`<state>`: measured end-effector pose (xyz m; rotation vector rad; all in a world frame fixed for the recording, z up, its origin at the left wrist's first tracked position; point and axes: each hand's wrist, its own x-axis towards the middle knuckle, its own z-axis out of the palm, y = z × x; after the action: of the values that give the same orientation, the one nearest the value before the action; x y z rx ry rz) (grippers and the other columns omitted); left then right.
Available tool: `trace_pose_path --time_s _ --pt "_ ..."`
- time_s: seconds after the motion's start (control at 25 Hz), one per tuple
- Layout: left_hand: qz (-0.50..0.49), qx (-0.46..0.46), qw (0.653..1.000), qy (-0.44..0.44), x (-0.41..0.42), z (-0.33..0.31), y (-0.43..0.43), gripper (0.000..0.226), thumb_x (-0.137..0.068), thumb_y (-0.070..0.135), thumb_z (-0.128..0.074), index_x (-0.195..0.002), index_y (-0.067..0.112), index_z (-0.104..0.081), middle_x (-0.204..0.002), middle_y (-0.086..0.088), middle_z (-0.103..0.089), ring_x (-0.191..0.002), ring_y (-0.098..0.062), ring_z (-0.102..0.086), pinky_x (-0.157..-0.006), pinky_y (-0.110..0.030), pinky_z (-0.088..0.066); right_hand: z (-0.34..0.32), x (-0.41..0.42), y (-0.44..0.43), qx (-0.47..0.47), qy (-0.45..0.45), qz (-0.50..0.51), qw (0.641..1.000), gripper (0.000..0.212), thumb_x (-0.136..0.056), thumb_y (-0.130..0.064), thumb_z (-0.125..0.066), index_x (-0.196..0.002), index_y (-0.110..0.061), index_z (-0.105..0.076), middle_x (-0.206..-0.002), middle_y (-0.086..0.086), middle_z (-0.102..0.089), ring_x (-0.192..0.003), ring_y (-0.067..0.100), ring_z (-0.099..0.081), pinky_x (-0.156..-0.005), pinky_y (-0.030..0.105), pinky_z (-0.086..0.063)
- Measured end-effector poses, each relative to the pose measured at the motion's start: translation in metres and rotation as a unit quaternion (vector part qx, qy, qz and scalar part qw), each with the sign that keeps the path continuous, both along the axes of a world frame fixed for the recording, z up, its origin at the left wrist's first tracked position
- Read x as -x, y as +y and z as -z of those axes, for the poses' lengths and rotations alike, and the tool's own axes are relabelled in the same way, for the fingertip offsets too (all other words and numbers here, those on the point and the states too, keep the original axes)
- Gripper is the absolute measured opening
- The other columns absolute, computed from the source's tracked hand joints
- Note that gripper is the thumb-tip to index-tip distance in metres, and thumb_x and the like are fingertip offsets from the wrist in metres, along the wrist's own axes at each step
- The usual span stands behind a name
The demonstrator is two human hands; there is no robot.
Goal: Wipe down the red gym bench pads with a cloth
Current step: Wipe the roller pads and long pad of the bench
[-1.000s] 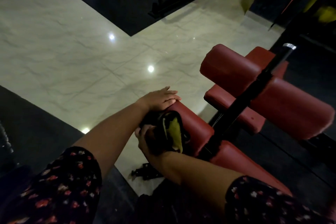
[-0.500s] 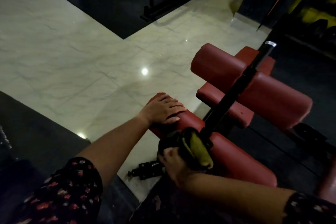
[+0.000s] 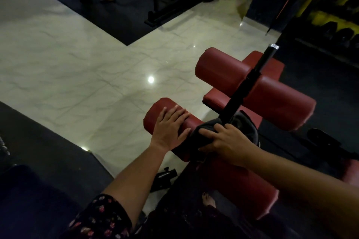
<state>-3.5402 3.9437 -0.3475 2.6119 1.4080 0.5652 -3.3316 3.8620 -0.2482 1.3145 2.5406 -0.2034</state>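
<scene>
The dark cloth (image 3: 206,129) lies bunched on the near red pad (image 3: 155,111), where the black bar (image 3: 242,91) comes down. The right grip (image 3: 227,141) sits on top, fingers and thumb curled round its soft folds. Just to the left, the left grip (image 3: 169,128) lies flat and open on the same smooth, round pad. A fatter red roll (image 3: 219,70) sits farther off, maybe with a flat pad behind. The floor (image 3: 77,64) is shiny pale stone.
</scene>
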Motion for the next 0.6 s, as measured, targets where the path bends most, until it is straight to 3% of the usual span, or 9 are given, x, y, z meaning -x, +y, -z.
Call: trace_pose_path --time_s 0.2,0.4,0.52,0.6 --pt "-0.028 0.006 0.999 -0.017 -0.003 0.004 -0.006 0.057 -0.091 0.052 -0.036 -0.137 0.025 -0.054 -0.144 0.002 -0.051 -0.141 -0.02 -0.036 -0.119 -0.047 -0.012 0.011 -0.025 0.013 -0.018 0.007 0.059 0.998 0.044 -0.091 -0.035 -0.052 -0.131 -0.053 -0.048 -0.138 -0.013 -0.04 -0.125 0.018 -0.038 -0.098 0.041 -0.042" --pt "-0.17 0.051 0.982 -0.056 -0.023 0.001 -0.028 0.063 -0.085 0.052 -0.035 -0.143 0.03 -0.047 -0.154 0.002 -0.038 -0.148 -0.021 -0.021 -0.121 -0.049 0.001 0.023 -0.043 0.022 -0.006 0.056 0.192 0.98 0.042 -0.091 -0.029 -0.053 -0.129 -0.047 -0.054 -0.139 -0.007 -0.044 -0.12 0.026 -0.045 -0.091 0.043 -0.046" --pt "-0.283 0.1 0.949 -0.096 -0.042 -0.004 -0.037 0.069 -0.086 0.049 -0.032 -0.151 0.026 -0.032 -0.161 -0.001 -0.021 -0.15 -0.02 -0.007 -0.12 -0.045 0.007 0.03 -0.063 0.034 0.004 0.054 0.228 0.972 0.044 -0.091 -0.033 -0.055 -0.131 -0.051 -0.051 -0.145 -0.006 -0.037 -0.118 0.025 -0.047 -0.086 0.04 -0.049" --pt "-0.38 0.163 0.9 -0.136 -0.059 -0.012 -0.038 0.071 -0.091 0.043 -0.034 -0.156 0.021 -0.016 -0.164 -0.003 -0.004 -0.151 -0.02 0.005 -0.119 -0.043 0.01 0.037 -0.067 0.037 0.014 0.059 0.19 0.98 0.045 -0.091 -0.036 -0.056 -0.132 -0.052 -0.049 -0.147 -0.007 -0.033 -0.119 0.022 -0.046 -0.085 0.037 -0.05"
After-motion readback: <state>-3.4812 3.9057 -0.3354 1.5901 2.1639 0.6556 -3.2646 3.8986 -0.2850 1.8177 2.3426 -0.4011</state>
